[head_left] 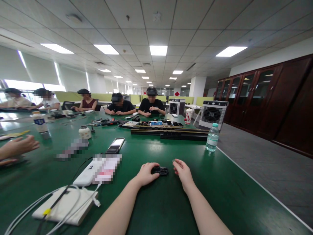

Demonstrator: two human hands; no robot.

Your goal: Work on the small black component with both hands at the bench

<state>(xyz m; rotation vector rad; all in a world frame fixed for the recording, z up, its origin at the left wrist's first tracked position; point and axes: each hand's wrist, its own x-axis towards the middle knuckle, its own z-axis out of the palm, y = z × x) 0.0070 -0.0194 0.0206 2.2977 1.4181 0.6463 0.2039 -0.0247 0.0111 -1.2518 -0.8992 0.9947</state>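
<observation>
My left hand (148, 174) grips the left end of a small black plastic part (161, 170), thumb on the near side and fingers on the far side. The part lies low over the green table, its upper side uneven; its exact kind is too small to tell. A short gap to the right, my right hand (182, 172) has thumb and forefinger pinched together. Something tiny and greyish shows at those fingertips, but I cannot make out what it is.
A water bottle (212, 137) stands near the table's right edge. Long black rails (171, 132) lie across the table ahead. On the left are a phone (115, 145), a white power bank (85, 173), a cream box (63, 205) with cables, and another person's hand (21, 147).
</observation>
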